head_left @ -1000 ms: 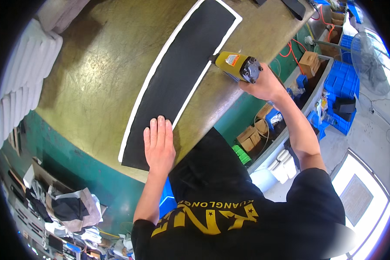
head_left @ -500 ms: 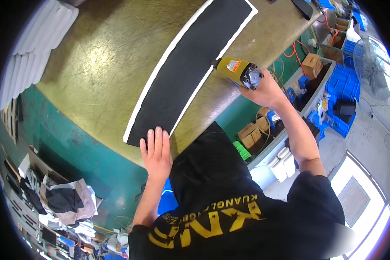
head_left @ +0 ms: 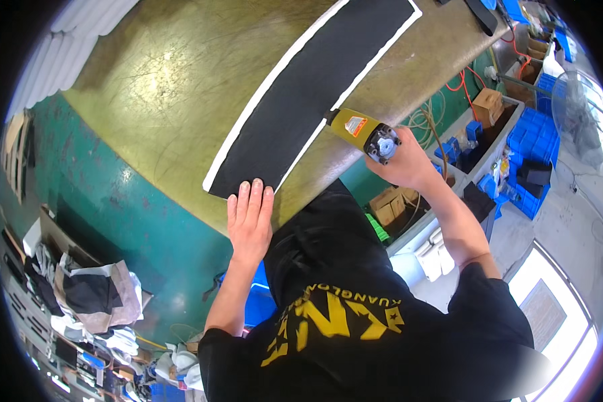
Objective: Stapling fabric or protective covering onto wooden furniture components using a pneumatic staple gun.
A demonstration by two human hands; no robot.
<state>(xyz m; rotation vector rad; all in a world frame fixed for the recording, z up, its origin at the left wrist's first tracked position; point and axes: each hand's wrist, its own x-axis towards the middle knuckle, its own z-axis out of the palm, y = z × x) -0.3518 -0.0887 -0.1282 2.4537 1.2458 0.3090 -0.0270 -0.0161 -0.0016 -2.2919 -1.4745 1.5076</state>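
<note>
A long, slightly curved black panel with a white border [head_left: 295, 90] lies on the worn, olive-coloured tabletop. My left hand [head_left: 250, 218] rests flat on its near end, fingers stretched out. In my right hand [head_left: 409, 161] is a yellow-green staple gun [head_left: 352, 126] with a dark end cap, gripped below its body. Its dark nose meets the panel's right edge, partway along. The handle and trigger are hidden under the body and my fingers.
White padded pieces [head_left: 80, 43] are stacked at the upper left. A dark strap [head_left: 479, 17] lies at the table's far right. Beyond the right edge stand cardboard boxes [head_left: 390, 204], blue crates [head_left: 532, 137], red hoses [head_left: 457, 84] and a fan [head_left: 579, 110].
The staple gun's nose has moved along the panel's right edge toward my left hand. The panel sits farther up and right in view. My left hand stays at its near end.
</note>
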